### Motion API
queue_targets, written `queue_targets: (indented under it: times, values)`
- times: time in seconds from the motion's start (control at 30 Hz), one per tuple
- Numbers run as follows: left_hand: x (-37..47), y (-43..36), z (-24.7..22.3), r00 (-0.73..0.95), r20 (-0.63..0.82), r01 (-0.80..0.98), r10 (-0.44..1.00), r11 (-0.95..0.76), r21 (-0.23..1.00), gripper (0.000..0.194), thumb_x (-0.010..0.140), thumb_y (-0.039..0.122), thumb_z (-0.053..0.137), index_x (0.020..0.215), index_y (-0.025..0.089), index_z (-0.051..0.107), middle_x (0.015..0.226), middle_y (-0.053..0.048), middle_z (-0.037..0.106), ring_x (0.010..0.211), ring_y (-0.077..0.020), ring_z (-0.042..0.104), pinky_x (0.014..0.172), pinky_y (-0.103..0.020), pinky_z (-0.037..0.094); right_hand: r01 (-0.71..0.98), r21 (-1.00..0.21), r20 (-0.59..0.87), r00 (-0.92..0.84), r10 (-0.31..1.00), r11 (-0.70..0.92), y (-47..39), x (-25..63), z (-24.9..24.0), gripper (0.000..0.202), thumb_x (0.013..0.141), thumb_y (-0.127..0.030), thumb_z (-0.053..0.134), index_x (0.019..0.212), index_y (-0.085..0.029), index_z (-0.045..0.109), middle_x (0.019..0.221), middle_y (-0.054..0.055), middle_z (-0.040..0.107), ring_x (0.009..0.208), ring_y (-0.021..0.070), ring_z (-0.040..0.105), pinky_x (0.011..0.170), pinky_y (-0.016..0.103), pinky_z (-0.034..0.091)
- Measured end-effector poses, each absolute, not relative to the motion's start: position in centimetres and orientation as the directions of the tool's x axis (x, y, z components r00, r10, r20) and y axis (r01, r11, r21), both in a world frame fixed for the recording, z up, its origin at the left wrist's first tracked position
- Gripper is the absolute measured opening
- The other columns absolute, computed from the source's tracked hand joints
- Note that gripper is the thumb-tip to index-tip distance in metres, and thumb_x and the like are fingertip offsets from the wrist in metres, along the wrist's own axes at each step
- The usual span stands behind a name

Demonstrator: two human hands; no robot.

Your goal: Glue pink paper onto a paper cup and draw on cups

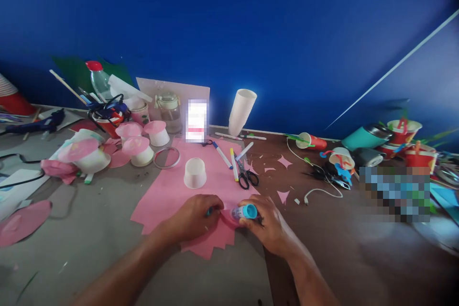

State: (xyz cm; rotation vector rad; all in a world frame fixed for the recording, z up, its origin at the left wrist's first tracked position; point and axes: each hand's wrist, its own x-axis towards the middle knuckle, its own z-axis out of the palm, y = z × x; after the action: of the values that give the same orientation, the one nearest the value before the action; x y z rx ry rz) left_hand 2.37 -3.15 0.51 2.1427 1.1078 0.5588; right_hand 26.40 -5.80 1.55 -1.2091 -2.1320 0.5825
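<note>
Left hand [202,216]: blue cap [209,212]; right hand [266,224]: glue tube [237,213] (red cup [112,129]: pens [93,97]).

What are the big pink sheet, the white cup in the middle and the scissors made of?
The pink sheet looks like matte paper: thin, with cut, pointy edges. The white cup seems to be smooth paper, maybe plastic. The scissors have dark handles, probably plastic, and greyish blades that look like metal.

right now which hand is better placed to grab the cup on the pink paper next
Probably left: the left hand is nearer the cup, though it seems to hold something blue; the right hand grips a glue stick.
</note>
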Motion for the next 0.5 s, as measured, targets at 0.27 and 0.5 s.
queue_targets:
  times: [0.27,0.5]
  values:
    - [2.51,-3.44,0.12,0.627,0.274,0.539,0.729,-0.660,0.524,0.026,0.081,0.008,0.049,0.095,0.018,0.068,0.084,-0.003,0.076,0.071,-0.0183,0.067,0.066,-0.028,0.048,0.608,-0.724,0.166,-0.304,0.938,0.325,-5.96,26.30,1.72,0.010,0.089,-0.026,0.064,0.093,-0.021,0.071,0.090,0.005,0.075,0.084,0.0229,0.067,0.076,0.032,0.050]
    - [2.12,-2.93,0.06,0.627,0.455,0.529,0.633,-0.774,0.347,0.020,0.090,0.010,0.045,0.091,0.018,0.063,0.079,-0.003,0.072,0.065,-0.0175,0.064,0.062,-0.030,0.046,0.477,-0.829,0.240,-0.170,0.956,0.292,-5.37,26.07,1.12,0.022,0.093,-0.036,0.061,0.103,-0.020,0.073,0.096,0.006,0.077,0.088,0.0223,0.072,0.077,0.028,0.056]
